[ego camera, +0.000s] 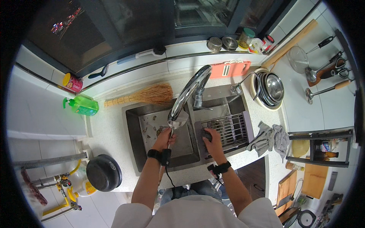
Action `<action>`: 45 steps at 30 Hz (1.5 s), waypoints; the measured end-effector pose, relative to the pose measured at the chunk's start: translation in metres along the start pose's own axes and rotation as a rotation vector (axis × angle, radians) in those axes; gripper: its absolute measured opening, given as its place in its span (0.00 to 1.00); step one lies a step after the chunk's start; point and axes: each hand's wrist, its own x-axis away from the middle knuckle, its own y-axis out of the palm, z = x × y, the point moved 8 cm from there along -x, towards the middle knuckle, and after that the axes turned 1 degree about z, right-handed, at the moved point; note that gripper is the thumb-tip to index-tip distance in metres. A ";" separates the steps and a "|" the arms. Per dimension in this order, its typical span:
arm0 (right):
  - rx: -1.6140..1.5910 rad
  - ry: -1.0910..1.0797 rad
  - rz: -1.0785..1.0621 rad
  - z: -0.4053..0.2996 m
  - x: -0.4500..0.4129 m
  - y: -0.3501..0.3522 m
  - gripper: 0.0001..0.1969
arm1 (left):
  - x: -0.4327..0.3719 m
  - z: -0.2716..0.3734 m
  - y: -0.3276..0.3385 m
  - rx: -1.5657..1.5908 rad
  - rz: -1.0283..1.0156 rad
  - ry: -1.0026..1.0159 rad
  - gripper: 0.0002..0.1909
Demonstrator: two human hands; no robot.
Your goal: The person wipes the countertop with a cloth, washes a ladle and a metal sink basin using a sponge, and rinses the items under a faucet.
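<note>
Over the left basin of a double steel sink (182, 159), my left hand (164, 139) grips the handle of a metal utensil, probably a ladle or turner (180, 119). Its broad head lies just under the spout of the chrome faucet (186, 95). My right hand (214, 142) holds a dark rounded scrubber-like object (207, 135) at the left edge of the wire drain basket (228, 128), which sits over the right basin. Bits of food scraps (154, 117) lie on the left basin's floor. The fingers of my left hand partly hide the handle.
A straw brush (148, 95) lies behind the left basin. Left stand a green pump bottle (85, 105) and a black pan (102, 173). Stacked metal bowls (272, 88) and grey cloths (263, 138) are on the right. An orange cutting board (231, 69) leans against the back wall.
</note>
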 end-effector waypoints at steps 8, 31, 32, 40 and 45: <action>0.064 -0.013 0.060 0.012 0.025 -0.036 0.22 | -0.020 0.017 0.007 -0.110 0.013 0.018 0.12; 0.010 0.013 0.033 0.016 0.052 -0.039 0.22 | -0.014 0.080 0.053 -0.083 -0.003 0.340 0.14; 0.020 0.022 0.027 0.017 0.053 -0.038 0.21 | -0.014 0.081 0.051 -0.082 -0.002 0.339 0.14; 0.029 0.020 -0.002 0.014 0.056 -0.033 0.21 | -0.005 0.087 0.034 0.071 -0.076 0.434 0.14; 0.029 -0.022 -0.001 0.007 0.057 -0.029 0.21 | 0.009 0.082 0.032 0.027 -0.122 0.373 0.13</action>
